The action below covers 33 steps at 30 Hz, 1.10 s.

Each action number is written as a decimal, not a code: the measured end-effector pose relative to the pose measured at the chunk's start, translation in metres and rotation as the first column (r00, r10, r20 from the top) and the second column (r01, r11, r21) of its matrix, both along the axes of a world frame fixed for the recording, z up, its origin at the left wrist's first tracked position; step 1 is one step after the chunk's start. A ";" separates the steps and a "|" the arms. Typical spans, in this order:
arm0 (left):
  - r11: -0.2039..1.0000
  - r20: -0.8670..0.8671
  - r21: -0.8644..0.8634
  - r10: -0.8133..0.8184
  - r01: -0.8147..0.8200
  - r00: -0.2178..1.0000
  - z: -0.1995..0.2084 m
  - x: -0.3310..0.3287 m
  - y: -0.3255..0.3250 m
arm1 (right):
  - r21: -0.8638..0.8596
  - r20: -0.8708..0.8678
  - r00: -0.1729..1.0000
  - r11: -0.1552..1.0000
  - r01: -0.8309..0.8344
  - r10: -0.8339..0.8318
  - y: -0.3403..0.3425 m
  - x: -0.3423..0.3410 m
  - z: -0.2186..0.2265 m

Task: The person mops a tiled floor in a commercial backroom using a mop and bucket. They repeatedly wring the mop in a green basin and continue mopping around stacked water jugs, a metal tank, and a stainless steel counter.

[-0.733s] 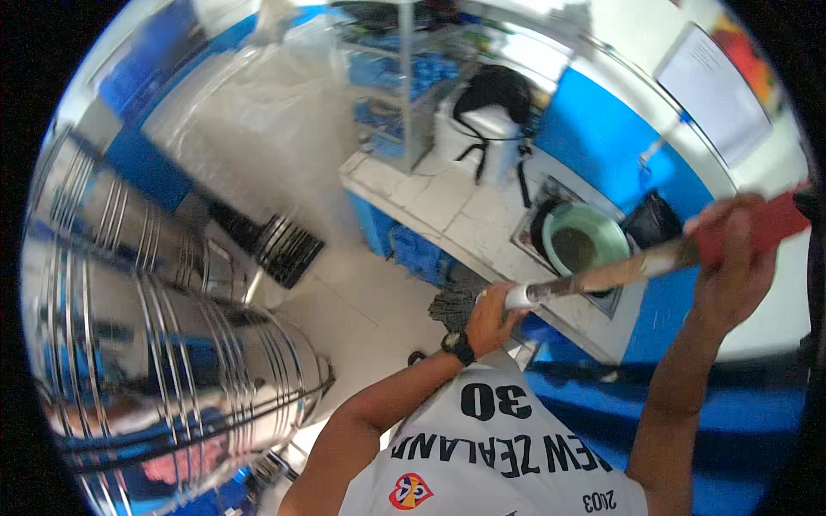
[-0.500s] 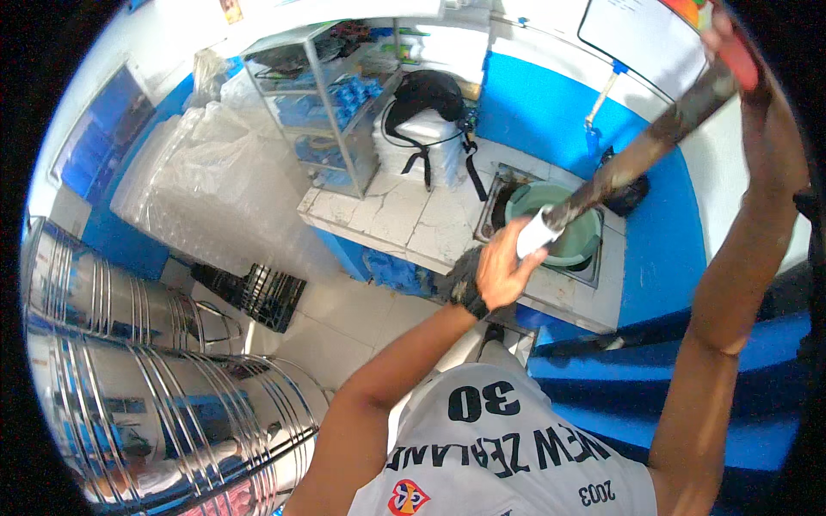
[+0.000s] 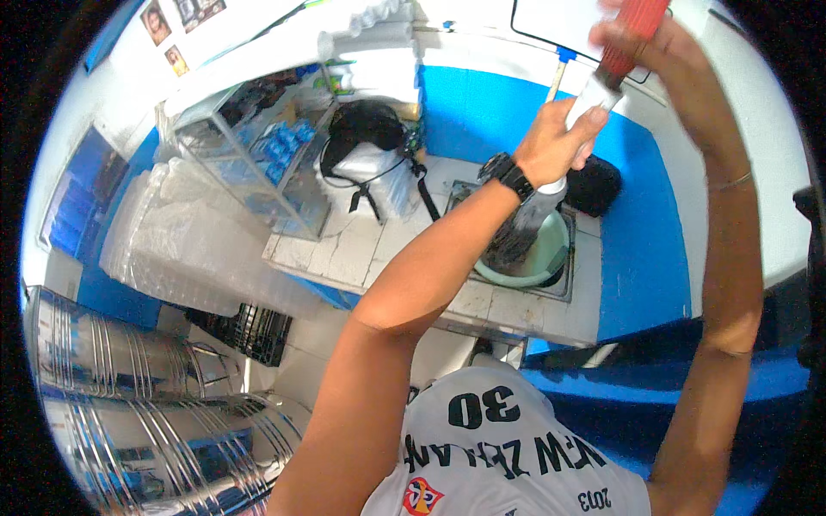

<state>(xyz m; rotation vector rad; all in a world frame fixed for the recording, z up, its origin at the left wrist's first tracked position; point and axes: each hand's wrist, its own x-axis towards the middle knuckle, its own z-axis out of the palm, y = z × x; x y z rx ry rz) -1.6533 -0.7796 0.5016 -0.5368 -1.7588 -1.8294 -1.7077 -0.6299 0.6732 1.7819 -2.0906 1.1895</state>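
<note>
A mop with grey-black strands (image 3: 520,234), a white sleeve (image 3: 601,91) and a red grip (image 3: 635,33) slants up from the sink area. Its strands hang over and partly into a pale green basin (image 3: 551,267) with cloudy water. Around the white sleeve wraps my left hand (image 3: 559,146), wearing a black watch. My right hand (image 3: 650,47), slightly blurred at the top of the view, is closed round the red grip. The basin sits in a metal sink (image 3: 565,291) set into the counter.
A cracked white-tiled counter (image 3: 391,258) holds a metal-framed shelf (image 3: 301,211) and a black cap-like item (image 3: 366,125) on white packs. A black bag (image 3: 594,185) stands behind the sink. Bubble wrap (image 3: 172,241), a black crate (image 3: 262,335) and shiny steel containers (image 3: 146,439) are leftward.
The mop's strands have moved from in front of the counter into the basin. My left hand has gone up and right, my right hand leftward. The view has shifted.
</note>
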 end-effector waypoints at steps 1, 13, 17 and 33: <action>0.999 0.017 -0.018 -0.029 0.029 0.999 -0.010 -0.010 0.000 | 0.062 0.180 0.983 0.997 -0.046 0.034 0.006 -0.006 -0.016; 0.998 0.026 0.025 0.050 -0.051 0.998 -0.075 -0.090 0.032 | -0.343 0.091 0.964 0.901 0.265 -0.249 0.022 -0.103 -0.097; 0.986 0.113 0.079 -0.154 0.146 0.982 -0.088 -0.099 0.014 | -0.264 0.312 0.947 0.965 0.010 0.076 0.015 -0.099 -0.093; 0.993 0.046 0.046 -0.111 0.109 0.993 -0.088 -0.130 -0.001 | -0.382 0.198 0.960 0.887 0.259 -0.196 -0.027 -0.125 -0.089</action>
